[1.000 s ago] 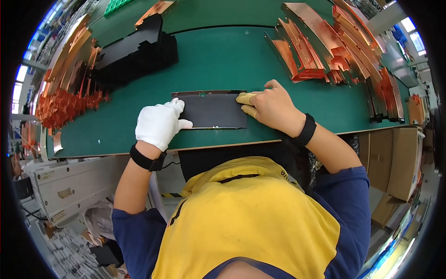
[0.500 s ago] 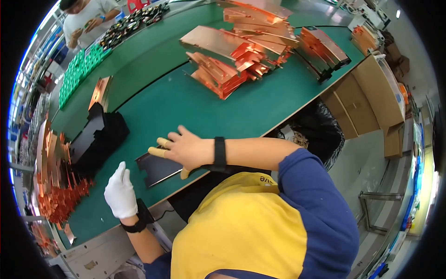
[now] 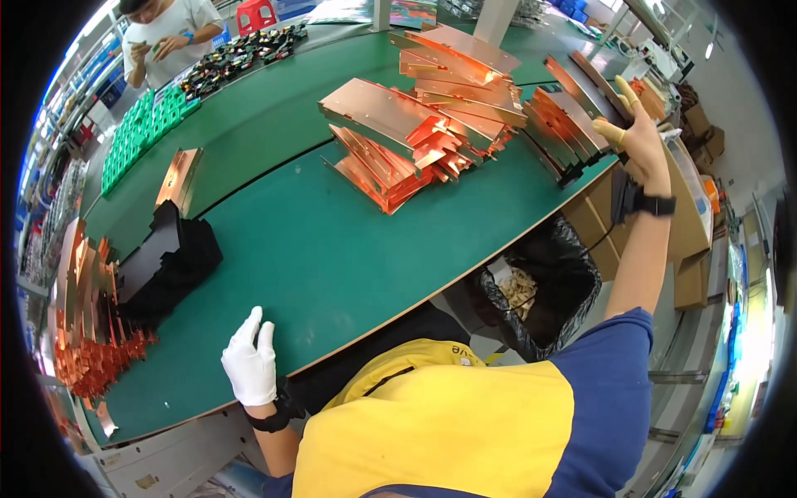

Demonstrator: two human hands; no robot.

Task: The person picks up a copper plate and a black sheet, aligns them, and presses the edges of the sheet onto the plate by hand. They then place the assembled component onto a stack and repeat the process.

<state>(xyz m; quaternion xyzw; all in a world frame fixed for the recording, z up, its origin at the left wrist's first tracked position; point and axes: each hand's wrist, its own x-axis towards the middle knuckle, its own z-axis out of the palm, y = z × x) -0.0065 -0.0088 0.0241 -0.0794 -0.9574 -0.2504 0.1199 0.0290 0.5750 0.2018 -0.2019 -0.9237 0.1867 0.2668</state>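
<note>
At the far right of the table, my right hand [image 3: 641, 143], with yellow finger cots on some fingers, grips the near end of a metal panel [image 3: 586, 90]. That panel stands tilted against a row of copper-coloured panels [image 3: 564, 124]. My left hand [image 3: 251, 362], in a white glove, hovers by the front edge of the green table [image 3: 332, 266]. Its fingers are stretched out and it holds nothing. Left of it sits a stack of black panels [image 3: 170, 261].
Copper-coloured panels [image 3: 436, 108] lie in a loose heap at the back middle. More copper pieces [image 3: 91, 332] crowd the left edge. A lined bin [image 3: 552, 286] stands below the front edge, near cardboard boxes [image 3: 685, 224]. Across the table, a person [image 3: 166, 41] works behind green trays [image 3: 145, 133].
My right hand has swung from the table's front middle to the far right, and the dark panel beneath it has left that spot. My left hand has shifted slightly right and nearer.
</note>
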